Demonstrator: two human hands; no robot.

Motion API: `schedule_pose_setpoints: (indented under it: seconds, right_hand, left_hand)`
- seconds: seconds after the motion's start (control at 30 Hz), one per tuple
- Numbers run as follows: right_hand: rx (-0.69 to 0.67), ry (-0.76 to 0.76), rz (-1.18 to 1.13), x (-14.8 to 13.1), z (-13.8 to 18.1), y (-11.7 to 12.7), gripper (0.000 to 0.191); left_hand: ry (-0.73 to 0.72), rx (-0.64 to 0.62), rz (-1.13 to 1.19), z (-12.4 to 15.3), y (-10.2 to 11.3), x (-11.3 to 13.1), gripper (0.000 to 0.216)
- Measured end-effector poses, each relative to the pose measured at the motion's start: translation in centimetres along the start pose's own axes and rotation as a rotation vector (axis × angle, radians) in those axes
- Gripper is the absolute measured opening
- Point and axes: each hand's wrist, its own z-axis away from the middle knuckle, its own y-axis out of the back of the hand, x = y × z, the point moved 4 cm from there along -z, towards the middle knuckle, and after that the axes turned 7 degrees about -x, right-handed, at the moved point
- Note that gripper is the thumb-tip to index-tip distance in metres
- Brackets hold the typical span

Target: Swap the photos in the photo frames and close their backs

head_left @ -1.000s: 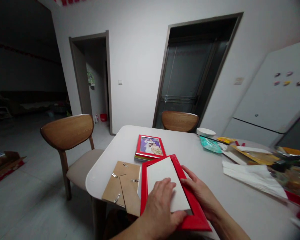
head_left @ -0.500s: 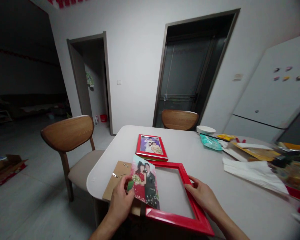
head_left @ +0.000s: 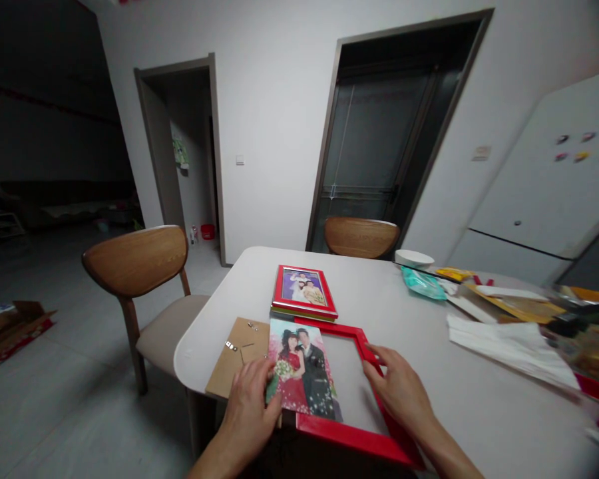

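My left hand (head_left: 252, 406) pinches the left edge of a photograph (head_left: 304, 372) of a couple, one in a red dress and one in a dark suit. The photograph lies over the left part of a red picture frame (head_left: 354, 436), whose opening shows the white tabletop. Around the frame's right side my right hand (head_left: 399, 386) is closed. A brown backing board (head_left: 237, 349) with metal clips lies at the left, partly under my left hand and the photograph. Just beyond sits a second red picture frame (head_left: 304, 309) holding another photo, stacked on something with a yellowish edge.
The white table (head_left: 404, 326) carries a white bowl (head_left: 414, 259), a teal packet (head_left: 422, 283), white paper (head_left: 512, 346) and other clutter on its right. A wooden chair (head_left: 140, 263) stands at the left, another (head_left: 362, 237) behind the table.
The photograph has shifted right and turned flatter over the red frame, its left edge still in my left hand. My right hand stays on the frame's right side. The view has moved slightly.
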Motion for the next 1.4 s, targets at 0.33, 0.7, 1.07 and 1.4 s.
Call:
schedule_pose_setpoints:
  seconds: [0.33,0.7,1.07,1.4]
  right_hand:
    - [-0.302,-0.083,-0.397,-3.6,1.0,-3.2,0.048]
    - [-0.517,-0.077,-1.290,-9.1,1.3,-3.3,0.039]
    - [-0.329,-0.252,-1.287,-9.5,2.2,-2.5,0.046]
    - [-0.180,-0.348,-1.502,-4.3,0.8,-2.2,0.046]
  left_hand:
    - [-0.109,-0.067,-0.115,0.1,-1.7,1.5,0.041]
    - [-0.194,-0.148,-0.127,-0.3,-2.8,2.8,0.063]
    - [-0.057,0.345,0.736,-2.7,0.2,3.8,0.031]
    - [0.218,0.132,1.271,-2.4,-4.4,3.7,0.047]
